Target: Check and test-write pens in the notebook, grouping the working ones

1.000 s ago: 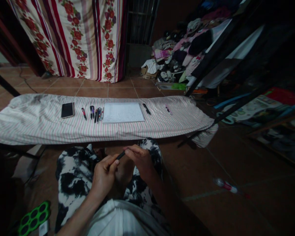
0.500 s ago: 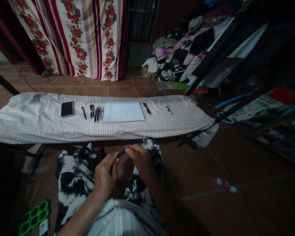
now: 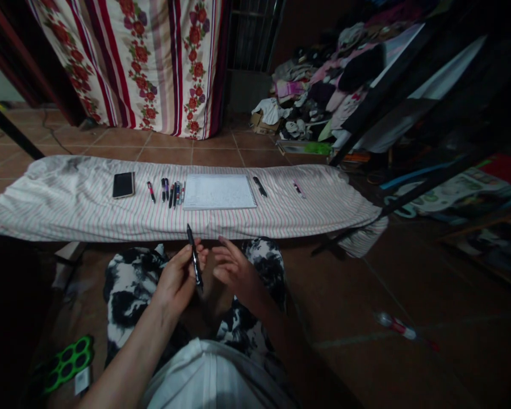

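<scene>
— One long table [image 3: 68,210] under a striped cloth fills our view, and behind it a flowered curtain [image 3: 153,62]. What lies on the table?

— We see a notebook [image 3: 219,191], a phone [image 3: 123,184], and a row of pens [image 3: 170,193].

— And our hands?

— Our left hand [image 3: 176,278] has its grip closed on a black pen [image 3: 195,258], nearly upright above our lap, just short of the table's edge. Our right hand [image 3: 234,270] sits beside it, fingers spread, holding nothing.
</scene>
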`<state>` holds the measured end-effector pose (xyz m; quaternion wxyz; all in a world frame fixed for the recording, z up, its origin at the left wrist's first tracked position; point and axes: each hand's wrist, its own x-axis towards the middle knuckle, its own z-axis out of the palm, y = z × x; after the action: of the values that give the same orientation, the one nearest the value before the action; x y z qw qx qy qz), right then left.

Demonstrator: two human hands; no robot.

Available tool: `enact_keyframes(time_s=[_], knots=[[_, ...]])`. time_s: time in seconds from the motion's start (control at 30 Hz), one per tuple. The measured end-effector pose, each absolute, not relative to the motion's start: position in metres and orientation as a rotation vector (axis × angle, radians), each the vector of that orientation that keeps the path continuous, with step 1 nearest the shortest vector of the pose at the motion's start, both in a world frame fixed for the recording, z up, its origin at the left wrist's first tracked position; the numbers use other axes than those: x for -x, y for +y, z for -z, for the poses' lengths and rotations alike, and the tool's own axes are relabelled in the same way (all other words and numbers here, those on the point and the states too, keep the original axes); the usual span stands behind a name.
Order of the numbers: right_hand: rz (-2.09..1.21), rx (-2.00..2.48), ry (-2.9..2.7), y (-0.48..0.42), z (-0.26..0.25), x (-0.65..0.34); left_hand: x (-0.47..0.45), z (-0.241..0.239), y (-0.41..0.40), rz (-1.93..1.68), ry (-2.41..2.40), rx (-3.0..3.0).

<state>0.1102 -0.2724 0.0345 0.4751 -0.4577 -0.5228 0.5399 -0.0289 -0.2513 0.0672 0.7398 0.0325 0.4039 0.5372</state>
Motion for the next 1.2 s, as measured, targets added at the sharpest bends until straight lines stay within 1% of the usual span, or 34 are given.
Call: enact_keyframes(time_s=[0.17,0.27,0.4,0.6,0.83,0.93,1.1,1.2], knots=[[-1.600,0.865,-1.280,-0.286,-0.037,-0.102,0.026,-0.069,-0.244,-1.171,0.698,0.148],[-1.680,0.715,-1.201,-0.288,-0.039,-0.096,0.023,-0.072,-0.243,-1.186,0.612,0.200],[-1.641,0.658,-1.154,-0.288,-0.043,-0.093,0.019,-0.077,-0.245,-1.212,0.563,0.188],[-1.535,0.735,-1.197,-0.290,-0.043,-0.097,0.016,-0.080,-0.248,-1.223,0.537,0.166],[-1.581,0.725,-1.033,-0.296,-0.033,-0.099,0.011,-0.082,-0.261,-1.259,0.510,0.010],[-1.528,0.718,-1.082,-0.296,-0.026,-0.105,0.008,-0.085,-0.271,-1.309,0.479,-0.101],[-1.590,0.669,-1.161,-0.289,-0.010,-0.112,0.005,-0.090,-0.285,-1.313,0.445,-0.225],[-1.632,0.783,-1.138,-0.283,0.000,-0.112,0.004,-0.092,-0.290,-1.326,0.398,-0.240]])
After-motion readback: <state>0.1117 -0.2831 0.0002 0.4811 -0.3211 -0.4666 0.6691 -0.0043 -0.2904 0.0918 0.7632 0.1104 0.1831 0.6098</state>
